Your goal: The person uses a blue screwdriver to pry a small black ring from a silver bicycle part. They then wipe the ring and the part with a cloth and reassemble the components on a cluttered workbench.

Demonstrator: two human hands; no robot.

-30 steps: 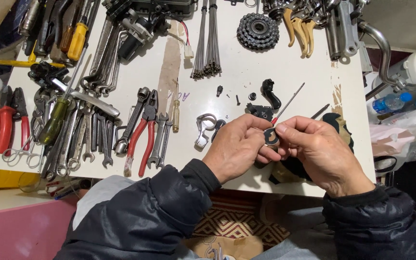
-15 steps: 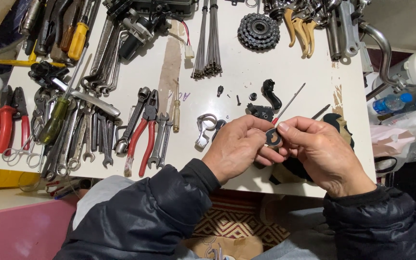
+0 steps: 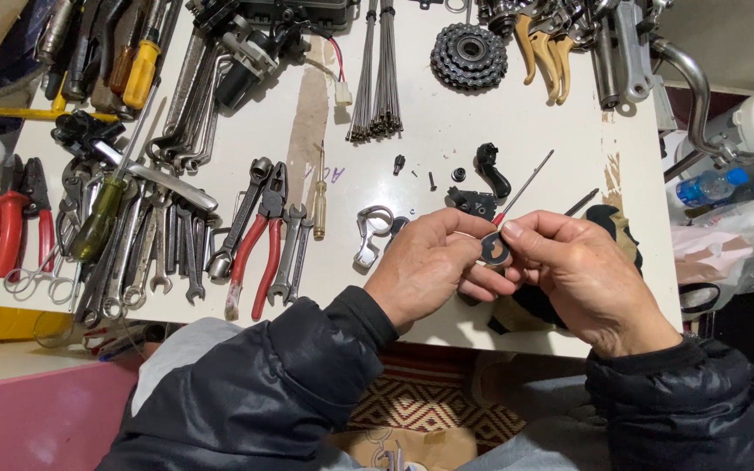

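Note:
Both of my hands meet over the near edge of a white table (image 3: pixel 447 131). My left hand (image 3: pixel 425 266) and my right hand (image 3: pixel 582 279) pinch a small dark ring-shaped part (image 3: pixel 495 251) between their fingertips. A thin screwdriver (image 3: pixel 525 187) with a red collar sticks up and to the right from between the fingers; which hand holds it I cannot tell. Just beyond the hands lie a black bracket (image 3: pixel 473 202), a black lever (image 3: pixel 492 170), several small black screws (image 3: pixel 432 180) and a silver clamp (image 3: pixel 368 234).
Wrenches (image 3: pixel 146 253), red-handled pliers (image 3: pixel 255 244) and red cutters (image 3: pixel 6 231) crowd the table's left half. A bundle of spokes (image 3: pixel 377 78), a sprocket cluster (image 3: pixel 469 54) and yellow brake levers (image 3: pixel 547 44) lie at the back. A metal tube (image 3: pixel 700 87) and plastic bags (image 3: pixel 730 240) stand at the right.
My hands stay in place; the fingers shift slightly on the small ring part.

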